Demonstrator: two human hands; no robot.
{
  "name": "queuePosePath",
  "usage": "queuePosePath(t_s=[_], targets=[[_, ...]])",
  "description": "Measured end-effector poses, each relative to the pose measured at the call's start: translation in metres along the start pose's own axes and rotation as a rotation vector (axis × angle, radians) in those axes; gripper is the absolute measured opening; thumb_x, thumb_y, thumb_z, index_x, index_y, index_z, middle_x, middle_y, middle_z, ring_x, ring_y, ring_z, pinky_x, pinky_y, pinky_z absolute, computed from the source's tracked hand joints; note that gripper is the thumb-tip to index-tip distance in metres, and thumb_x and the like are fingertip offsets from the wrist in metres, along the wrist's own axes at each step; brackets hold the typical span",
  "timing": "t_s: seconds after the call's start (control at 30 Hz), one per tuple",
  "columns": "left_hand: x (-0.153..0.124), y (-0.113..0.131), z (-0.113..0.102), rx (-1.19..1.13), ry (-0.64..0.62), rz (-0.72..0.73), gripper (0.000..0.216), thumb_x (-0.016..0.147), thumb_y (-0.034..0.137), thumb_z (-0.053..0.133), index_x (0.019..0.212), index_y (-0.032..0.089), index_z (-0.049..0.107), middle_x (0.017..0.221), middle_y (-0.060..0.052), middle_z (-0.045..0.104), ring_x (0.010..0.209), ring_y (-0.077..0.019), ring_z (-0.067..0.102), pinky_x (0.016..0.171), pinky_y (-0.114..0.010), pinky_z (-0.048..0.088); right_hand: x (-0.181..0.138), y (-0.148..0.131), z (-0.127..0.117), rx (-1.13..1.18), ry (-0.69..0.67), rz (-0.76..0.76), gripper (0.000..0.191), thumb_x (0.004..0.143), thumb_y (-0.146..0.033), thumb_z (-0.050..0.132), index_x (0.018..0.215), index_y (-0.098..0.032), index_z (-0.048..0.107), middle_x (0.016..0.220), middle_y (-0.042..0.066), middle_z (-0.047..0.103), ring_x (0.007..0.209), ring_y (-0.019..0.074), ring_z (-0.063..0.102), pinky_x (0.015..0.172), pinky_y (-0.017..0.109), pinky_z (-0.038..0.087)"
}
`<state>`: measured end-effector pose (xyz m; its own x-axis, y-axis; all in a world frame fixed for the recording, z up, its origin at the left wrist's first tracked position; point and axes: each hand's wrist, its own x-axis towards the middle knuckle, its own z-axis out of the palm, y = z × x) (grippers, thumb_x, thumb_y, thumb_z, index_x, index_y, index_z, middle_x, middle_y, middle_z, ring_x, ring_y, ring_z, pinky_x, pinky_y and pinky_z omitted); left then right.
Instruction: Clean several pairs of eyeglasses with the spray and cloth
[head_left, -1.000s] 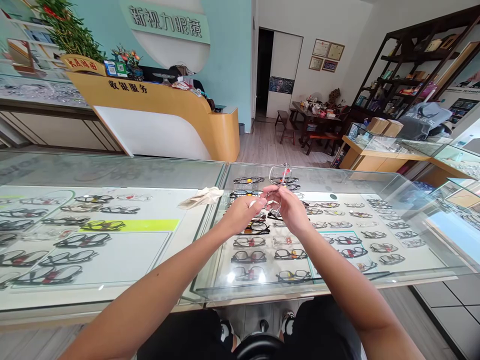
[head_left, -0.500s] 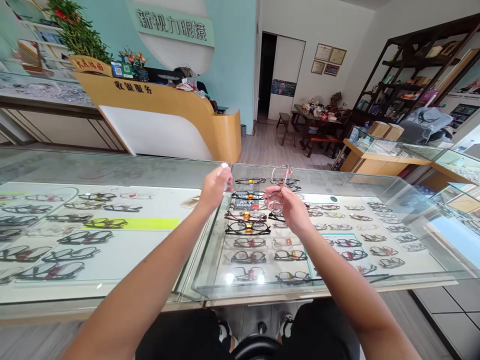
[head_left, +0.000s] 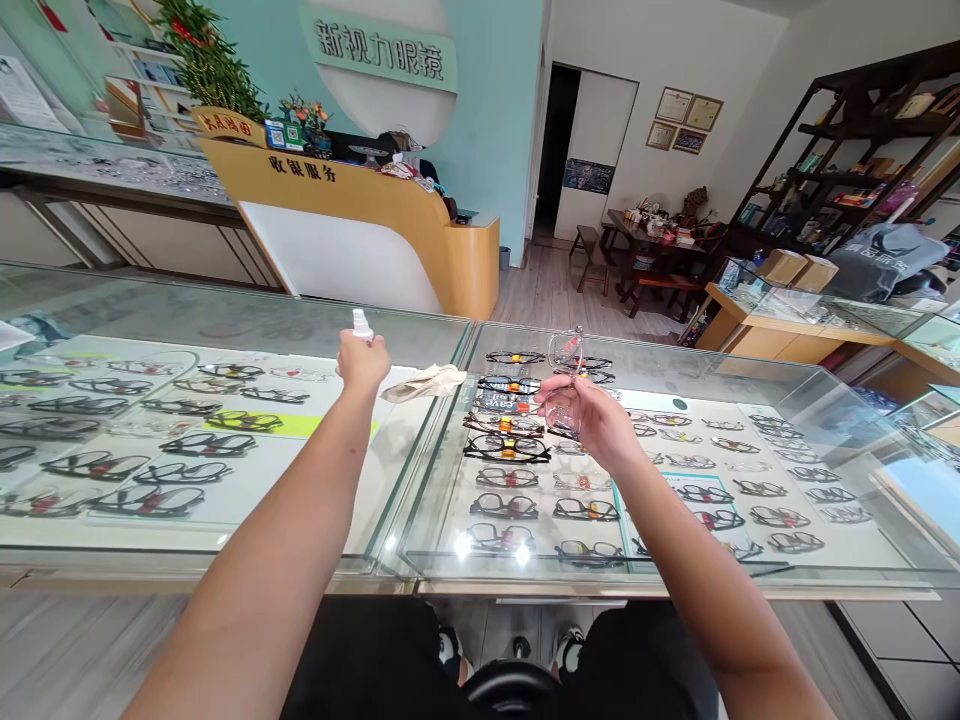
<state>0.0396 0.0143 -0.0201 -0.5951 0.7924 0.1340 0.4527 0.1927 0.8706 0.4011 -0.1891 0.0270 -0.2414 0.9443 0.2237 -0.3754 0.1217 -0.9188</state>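
My left hand [head_left: 363, 360] is closed around a small spray bottle [head_left: 361, 323], whose white top stands up above my fingers. It is over the left part of the glass counter. To its right, a crumpled beige cloth [head_left: 425, 383] lies on the glass. My right hand [head_left: 592, 415] grips a pair of clear-framed eyeglasses [head_left: 566, 350], turned on end over the right-hand case, with one lens above my fingers and the other partly behind them. Below and left of that hand, dark eyeglasses [head_left: 508, 449] with orange tags sit in rows.
The glass display counter [head_left: 442, 470] runs across in front of me, with many eyeglasses inside. Beyond it stand a wooden cashier desk [head_left: 480, 265], a dark table [head_left: 652, 228] with benches, and another glass case [head_left: 787, 310] at right.
My left hand has moved left with the spray bottle, away from my right hand, and the cloth shows more fully. My right hand still holds the eyeglasses. The view has shifted slightly.
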Motion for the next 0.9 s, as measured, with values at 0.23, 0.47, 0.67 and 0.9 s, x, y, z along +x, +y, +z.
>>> queuePosePath(t_s=[0.23,0.47,0.67,0.9], targets=[[0.007,-0.012,0.003,0.058,-0.040,-0.003,0.033,0.090,0.022,0.073,0.120,0.020,0.058,0.127,-0.022,0.074,0.136,-0.0453,0.067,0.120,-0.060,0.050,-0.001,-0.001,-0.001,-0.035,0.029,0.008,0.041,0.101,-0.061,0.073,0.108,-0.023,0.087,0.106,0.011,0.084,0.095,0.0265,0.075,0.080,0.038,0.059],[-0.015,0.003,-0.002,0.072,0.108,0.035,0.059,0.095,0.031,0.075,0.143,0.012,0.047,0.160,-0.032,0.054,0.154,-0.0489,0.052,0.126,-0.061,0.043,0.000,0.000,-0.002,-0.038,0.009,-0.014,0.041,0.104,-0.059,0.070,0.109,-0.023,0.089,0.105,0.010,0.084,0.093,0.0253,0.075,0.081,0.038,0.057],[-0.045,0.043,-0.020,0.167,-0.002,0.419,0.026,0.101,0.031,0.061,0.125,0.022,0.062,0.123,-0.012,0.074,0.118,-0.0313,0.070,0.105,-0.041,0.052,-0.001,-0.002,-0.002,-0.050,0.011,-0.013,0.042,0.104,-0.060,0.070,0.108,-0.022,0.087,0.107,0.011,0.083,0.093,0.0260,0.075,0.081,0.039,0.057],[-0.060,0.038,-0.010,0.541,-0.757,0.488,0.030,0.057,0.021,0.090,0.083,0.027,0.077,0.086,-0.005,0.079,0.075,-0.0278,0.070,0.071,-0.034,0.046,-0.001,-0.002,-0.001,-0.029,0.033,-0.003,0.042,0.100,-0.061,0.076,0.107,-0.022,0.089,0.106,0.011,0.084,0.093,0.0253,0.075,0.080,0.038,0.058]])
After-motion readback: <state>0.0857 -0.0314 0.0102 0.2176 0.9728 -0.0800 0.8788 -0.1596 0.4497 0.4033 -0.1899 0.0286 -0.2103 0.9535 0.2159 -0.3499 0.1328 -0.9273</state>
